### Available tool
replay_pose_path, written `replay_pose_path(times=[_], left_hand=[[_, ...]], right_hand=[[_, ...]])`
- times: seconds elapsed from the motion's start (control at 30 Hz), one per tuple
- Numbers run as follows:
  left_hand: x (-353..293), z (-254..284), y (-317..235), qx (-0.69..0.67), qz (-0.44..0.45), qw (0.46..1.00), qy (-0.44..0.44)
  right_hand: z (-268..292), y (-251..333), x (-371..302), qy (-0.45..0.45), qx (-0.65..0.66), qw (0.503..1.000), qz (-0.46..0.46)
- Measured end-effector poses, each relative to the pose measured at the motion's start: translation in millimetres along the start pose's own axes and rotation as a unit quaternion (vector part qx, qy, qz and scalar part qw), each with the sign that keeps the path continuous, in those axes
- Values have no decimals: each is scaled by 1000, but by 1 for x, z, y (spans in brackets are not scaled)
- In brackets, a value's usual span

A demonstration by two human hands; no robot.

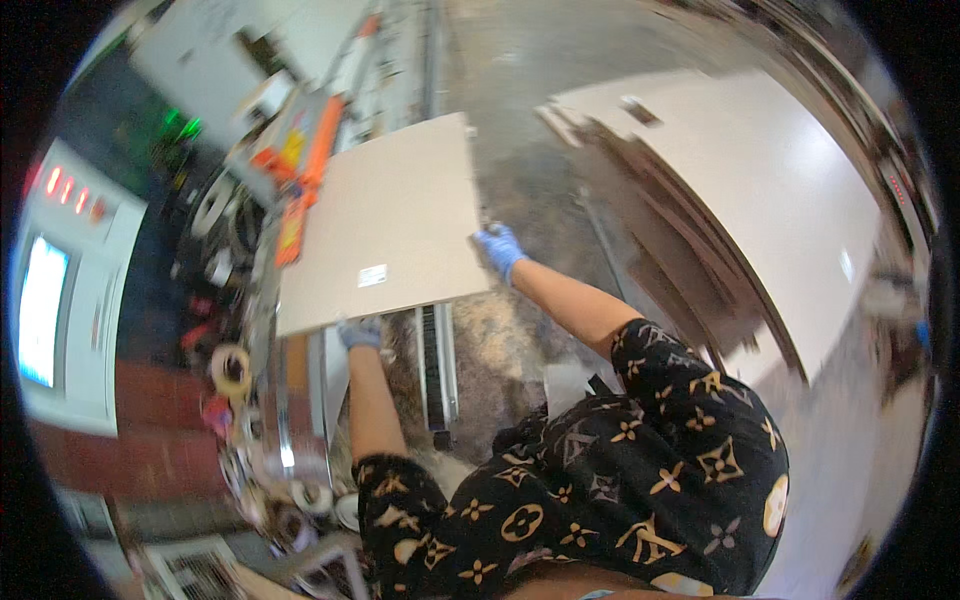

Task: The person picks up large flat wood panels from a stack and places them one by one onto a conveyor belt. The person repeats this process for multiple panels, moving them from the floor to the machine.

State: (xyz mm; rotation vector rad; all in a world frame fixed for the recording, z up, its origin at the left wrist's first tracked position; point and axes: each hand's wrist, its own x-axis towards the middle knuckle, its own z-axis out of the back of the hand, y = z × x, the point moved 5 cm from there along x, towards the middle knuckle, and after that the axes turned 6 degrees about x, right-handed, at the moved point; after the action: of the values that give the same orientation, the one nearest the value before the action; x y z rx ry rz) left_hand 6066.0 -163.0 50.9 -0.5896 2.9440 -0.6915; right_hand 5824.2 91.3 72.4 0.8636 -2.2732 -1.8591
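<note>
A flat beige board (400, 215) with a small white label (372, 275) lies in front of me, its left edge against an orange and grey machine. My left hand (360, 332), in a blue-grey glove, grips the board's near edge, with the fingers partly under it. At the right edge, my right hand (499, 249) in a blue glove is closed around the board near its corner. Part of the fingers of both hands is hidden by the board or blurred.
Stacked beige panels (740, 180) with dark edges stand to the right. Orange machine guards (322, 150) line a long rail at the far left. A control cabinet with a lit screen (42, 310) is at the left rim, and tape rolls (232, 368) sit below the machine.
</note>
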Motion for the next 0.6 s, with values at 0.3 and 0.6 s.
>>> replay_pose_path(times=[0.3, 0.6], left_hand=[[-29, -166, 244, 223, 212, 950, -59], [-72, -364, 462, 276, 454, 819, 218]], right_hand=[[295, 33, -285, -180, -17, 982, 53], [490, 165, -446, -438, 199, 862, 157]])
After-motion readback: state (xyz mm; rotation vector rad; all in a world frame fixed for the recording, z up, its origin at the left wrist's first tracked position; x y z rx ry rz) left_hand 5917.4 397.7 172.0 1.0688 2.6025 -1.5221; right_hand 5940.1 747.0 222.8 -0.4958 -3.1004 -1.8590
